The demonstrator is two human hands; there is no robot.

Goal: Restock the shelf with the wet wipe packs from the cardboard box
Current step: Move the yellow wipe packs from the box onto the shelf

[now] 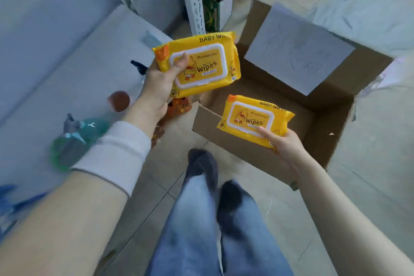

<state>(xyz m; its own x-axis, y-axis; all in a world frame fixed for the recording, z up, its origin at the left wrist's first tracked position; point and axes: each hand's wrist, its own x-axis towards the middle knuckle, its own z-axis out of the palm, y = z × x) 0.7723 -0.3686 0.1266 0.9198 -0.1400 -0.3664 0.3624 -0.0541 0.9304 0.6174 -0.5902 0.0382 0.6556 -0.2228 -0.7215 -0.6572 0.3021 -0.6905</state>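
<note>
Head view: left hand (156, 87) clamps one wet wipe pack (198, 64) by its end, thumb on the lid; slick film could slip. Right hand (283, 148) pinches a second pack (255, 119) by its near edge, over the cardboard box (224, 139), seemingly empty. Shelf (67, 63) lies left of the left hand; clutter there may block placement.

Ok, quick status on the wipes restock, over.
Left hand holding one yellow wipe pack. Right hand holding second pack above cardboard box. Box interior looks empty. Nothing blocking the hands.
</note>
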